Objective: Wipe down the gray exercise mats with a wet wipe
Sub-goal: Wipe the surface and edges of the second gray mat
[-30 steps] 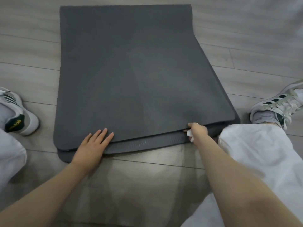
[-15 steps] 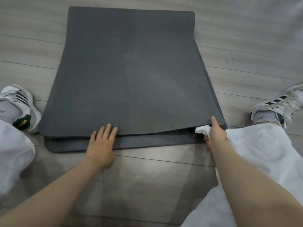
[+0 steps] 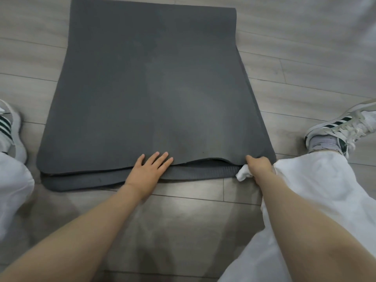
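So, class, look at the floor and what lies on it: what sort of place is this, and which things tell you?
Probably an indoor exercise room or a room at home. Two gray mats lie stacked on a wood-look plank floor, and the person wears sneakers. Nothing else shows to settle it.

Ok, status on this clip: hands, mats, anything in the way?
Left hand flat on top mat near edge. Right hand grips wipe at the mat's near right corner. Lower mat peeks out beneath. Nothing lying on the mats.

Soft, even indoor light — faint shadows on the floor (image 3: 183,231) near the arms; wide-angle bending at edges.
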